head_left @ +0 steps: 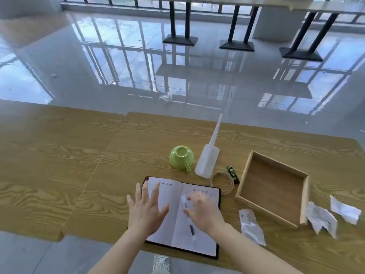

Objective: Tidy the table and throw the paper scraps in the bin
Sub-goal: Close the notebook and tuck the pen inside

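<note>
A person looks down at a wood-grain counter (59, 175), both bare forearms reaching in from below. An open black-covered notebook with white pages (199, 242) lies at the near edge. The left hand (147, 209) rests flat on its left page, fingers spread apart and holding nothing. The right hand (203, 211) hovers over the spine with fingers curled toward a pen (192, 230) lying along the fold; whether it already grips the pen cannot be told, since the area is blurred.

Three crumpled white paper scraps lie to the right: one (251, 227) just beside the notebook, and two more (321, 219) and (344, 210) at the near right corner of an empty shallow wooden tray (245, 175), the nearer touching its wall. Behind the notebook sit an upturned green ceramic cup (180, 158), a translucent white plastic bottle with a long spout (208, 161), a clear roll of tape (222, 182) and a small dark green packet (232, 173). No bin is in view.

The scraps are likely very light, soft and easily crushed, so pinching each at a raised crease, or gathering them into a fist, should serve; a quick sweep may blow them off the edge. The notebook is floppy and is best closed before lifting by the spine. The cup is probably the fragile piece and offers its handle.
</note>
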`<action>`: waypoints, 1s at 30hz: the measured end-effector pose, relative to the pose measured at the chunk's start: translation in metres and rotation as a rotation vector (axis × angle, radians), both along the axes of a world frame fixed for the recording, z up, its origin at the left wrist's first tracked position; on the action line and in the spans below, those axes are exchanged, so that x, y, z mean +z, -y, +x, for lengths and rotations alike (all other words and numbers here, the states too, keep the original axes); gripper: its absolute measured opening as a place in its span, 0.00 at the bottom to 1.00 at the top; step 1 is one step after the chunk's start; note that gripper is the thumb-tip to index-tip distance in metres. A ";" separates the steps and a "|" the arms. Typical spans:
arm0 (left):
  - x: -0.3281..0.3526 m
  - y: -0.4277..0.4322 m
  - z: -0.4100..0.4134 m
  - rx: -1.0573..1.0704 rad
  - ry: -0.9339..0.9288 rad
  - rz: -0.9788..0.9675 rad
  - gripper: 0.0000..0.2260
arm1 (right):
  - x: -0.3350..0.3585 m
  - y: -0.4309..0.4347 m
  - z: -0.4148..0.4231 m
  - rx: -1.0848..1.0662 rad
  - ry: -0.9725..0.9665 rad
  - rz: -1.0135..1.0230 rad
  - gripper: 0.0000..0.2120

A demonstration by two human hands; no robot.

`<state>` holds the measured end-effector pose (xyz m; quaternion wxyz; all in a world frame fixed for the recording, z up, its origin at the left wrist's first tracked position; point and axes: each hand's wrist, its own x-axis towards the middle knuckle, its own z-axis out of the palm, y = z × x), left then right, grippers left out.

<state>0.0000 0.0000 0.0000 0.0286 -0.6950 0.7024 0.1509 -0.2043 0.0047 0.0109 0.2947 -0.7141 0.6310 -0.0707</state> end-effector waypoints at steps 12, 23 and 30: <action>-0.030 -0.018 0.010 0.092 -0.043 0.140 0.33 | -0.027 -0.026 -0.040 -0.230 -0.142 0.054 0.06; -0.026 -0.004 0.002 0.242 -0.107 0.164 0.38 | -0.035 -0.054 -0.092 -0.461 -0.191 0.019 0.05; -0.022 0.005 0.003 0.351 -0.124 0.196 0.43 | -0.036 -0.052 -0.075 -0.422 -0.076 -0.070 0.13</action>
